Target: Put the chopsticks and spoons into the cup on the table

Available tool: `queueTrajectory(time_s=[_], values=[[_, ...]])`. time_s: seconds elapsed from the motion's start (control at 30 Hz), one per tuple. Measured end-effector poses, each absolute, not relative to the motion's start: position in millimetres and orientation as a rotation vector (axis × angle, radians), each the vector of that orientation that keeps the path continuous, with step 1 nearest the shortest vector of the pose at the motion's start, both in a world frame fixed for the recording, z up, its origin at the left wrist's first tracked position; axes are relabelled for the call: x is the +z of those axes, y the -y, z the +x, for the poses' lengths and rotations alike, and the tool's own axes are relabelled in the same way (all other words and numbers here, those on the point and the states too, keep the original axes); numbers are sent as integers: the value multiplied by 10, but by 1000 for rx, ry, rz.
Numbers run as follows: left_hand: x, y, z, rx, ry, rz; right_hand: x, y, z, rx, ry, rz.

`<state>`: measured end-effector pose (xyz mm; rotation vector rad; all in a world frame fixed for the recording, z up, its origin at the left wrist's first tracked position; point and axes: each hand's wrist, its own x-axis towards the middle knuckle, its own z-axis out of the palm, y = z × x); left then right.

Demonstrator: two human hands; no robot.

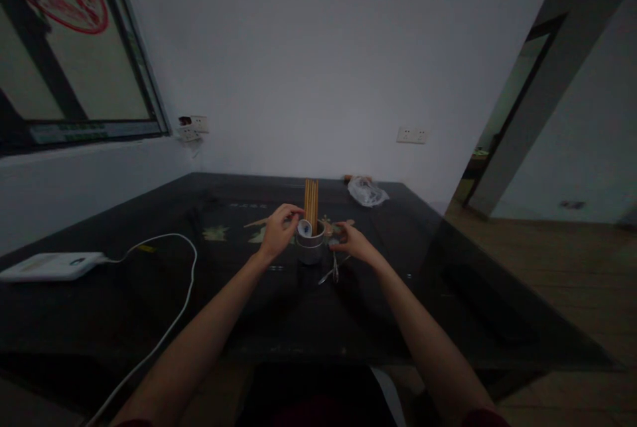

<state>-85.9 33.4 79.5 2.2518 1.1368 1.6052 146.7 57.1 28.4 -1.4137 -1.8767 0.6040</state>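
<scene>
A silver metal canister stands upright on the dark table, holding a bundle of wooden chopsticks. A white ceramic spoon with a blue mark leans at its rim, bowl upward. Beside the chopsticks and just above that spoon, my left hand has loosely bent fingers with the tips apart; whether they touch it is unclear. To the right of the canister, my right hand reaches with thumb and fingers apart around the upper end of the metal spoons, which lie crossed on the table.
A crumpled clear plastic bag lies near the wall at the back. On the left sits a white power bank, its white cable curving toward the front edge. A long dark object rests on the right of the table.
</scene>
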Motion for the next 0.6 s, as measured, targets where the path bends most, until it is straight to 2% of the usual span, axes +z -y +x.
queueTrajectory(time_s=[0.17, 0.37, 0.47, 0.6], values=[[798, -106, -712, 1429, -1003, 2359, 180, -527, 1734, 459, 1859, -1551], [634, 134, -452, 912, -752, 2598, 148, -486, 1775, 364, 1847, -1709], [499, 163, -350, 689, -790, 2676, 188, -460, 1767, 351, 1863, -1756], [344, 150, -280, 562, -950, 2712, 215, -421, 1746, 331, 1881, -1811]])
